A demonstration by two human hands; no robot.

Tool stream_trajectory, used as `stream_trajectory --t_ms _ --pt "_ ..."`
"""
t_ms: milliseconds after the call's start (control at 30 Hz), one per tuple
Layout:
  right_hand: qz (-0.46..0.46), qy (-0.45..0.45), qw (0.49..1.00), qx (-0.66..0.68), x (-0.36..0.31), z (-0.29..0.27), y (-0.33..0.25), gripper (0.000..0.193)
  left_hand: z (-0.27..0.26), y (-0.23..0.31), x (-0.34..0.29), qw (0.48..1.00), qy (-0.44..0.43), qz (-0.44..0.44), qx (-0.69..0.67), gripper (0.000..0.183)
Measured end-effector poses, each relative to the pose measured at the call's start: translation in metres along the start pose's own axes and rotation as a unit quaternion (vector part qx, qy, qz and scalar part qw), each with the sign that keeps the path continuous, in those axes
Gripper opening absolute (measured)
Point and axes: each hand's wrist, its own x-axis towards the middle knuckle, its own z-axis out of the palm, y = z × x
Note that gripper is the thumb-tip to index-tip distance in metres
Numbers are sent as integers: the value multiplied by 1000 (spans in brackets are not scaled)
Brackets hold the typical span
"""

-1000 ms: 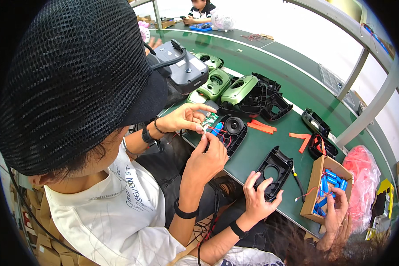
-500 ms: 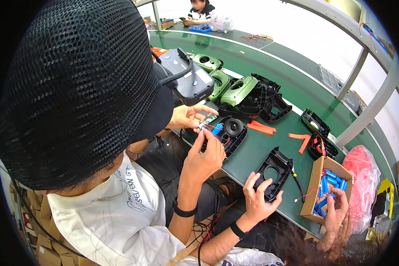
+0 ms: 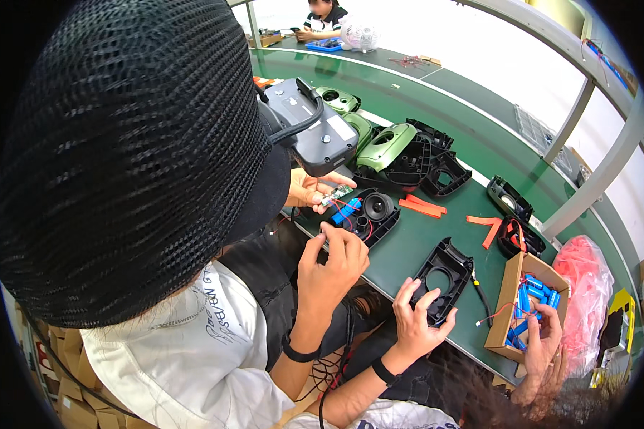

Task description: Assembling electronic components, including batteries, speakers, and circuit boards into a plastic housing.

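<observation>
My left hand (image 3: 423, 323) is at the table's front edge with its fingers apart, overlapping the near end of a black plastic housing (image 3: 461, 259) with a large round opening. To its right, my right hand (image 3: 544, 344) reaches over the wall of a cardboard box (image 3: 502, 314). Its curved fingers are on a blue battery (image 3: 516, 330) among several others; the grip is partly hidden. A thin wire with a white plug hangs out of the box. Between my hands lies a black cable (image 3: 482, 300) with a yellow part.
On my left a co-worker in a cap (image 3: 136, 143) holds a green circuit board (image 3: 336, 194) by a speaker shell (image 3: 390, 227). Green housings (image 3: 386, 145) stand farther back. Orange strips (image 3: 422, 206) lie mid-table. A pink plastic bag (image 3: 581, 300) is right of the box.
The co-worker's right hand has let go of the circuit board and drawn back slightly toward the table edge. The co-worker's head has shifted right. My hands stay in place.
</observation>
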Motion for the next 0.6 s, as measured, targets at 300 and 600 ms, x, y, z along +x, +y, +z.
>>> stream_trajectory --t_ms 300,600 --pt "20 1 1000 -8 -1 -1 0 21 0 -2 -1 1000 -6 1 4 69" --pt "24 9 1000 7 -2 -1 4 23 0 -1 2 1000 -5 -2 0 69"
